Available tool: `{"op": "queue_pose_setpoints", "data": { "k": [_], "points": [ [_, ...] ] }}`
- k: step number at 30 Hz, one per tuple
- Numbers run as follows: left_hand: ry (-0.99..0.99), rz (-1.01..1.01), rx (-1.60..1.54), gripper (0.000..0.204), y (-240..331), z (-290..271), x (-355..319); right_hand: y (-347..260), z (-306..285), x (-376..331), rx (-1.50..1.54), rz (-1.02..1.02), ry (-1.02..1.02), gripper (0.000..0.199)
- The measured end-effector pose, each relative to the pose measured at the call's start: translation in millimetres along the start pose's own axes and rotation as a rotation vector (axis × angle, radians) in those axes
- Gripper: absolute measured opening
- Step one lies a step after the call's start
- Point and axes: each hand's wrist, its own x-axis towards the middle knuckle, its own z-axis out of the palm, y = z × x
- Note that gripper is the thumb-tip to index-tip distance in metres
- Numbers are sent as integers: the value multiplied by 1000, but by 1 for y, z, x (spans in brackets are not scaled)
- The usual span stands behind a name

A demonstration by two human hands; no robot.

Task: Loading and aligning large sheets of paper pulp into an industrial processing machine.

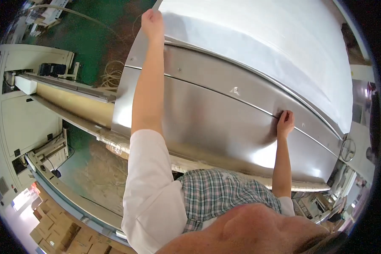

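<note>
Head view: white sheet (258, 46) beyond metal panel (215, 114), long side along it; left hand (152, 23) nearer than right hand (286, 121); both curled, holding unclear.

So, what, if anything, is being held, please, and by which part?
I cannot tell: the left hand is curled near the white sheet, the right hand at the upper edge of the metal panel; no held thing shows.

Left hand (152, 23) curled at left edge of white sheet (258, 36), grip unclear. Right hand (286, 121) bunched at the metal panel (207, 112) seam. Handwheel (348, 142) far right, cartons (50, 226) lower left, green floor (86, 46) upper left.
</note>
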Motion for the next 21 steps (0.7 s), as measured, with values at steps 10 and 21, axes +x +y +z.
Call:
{"op": "queue_pose_setpoints", "data": {
  "k": [10, 21],
  "points": [
    [-244, -90, 81, 44, -43, 55, 93, -2, 8, -4, 29, -49, 15, 12],
    [-425, -207, -124, 27, -49, 48, 99, -4, 9, -3, 13, -43, 16, 11]
  ]
}}
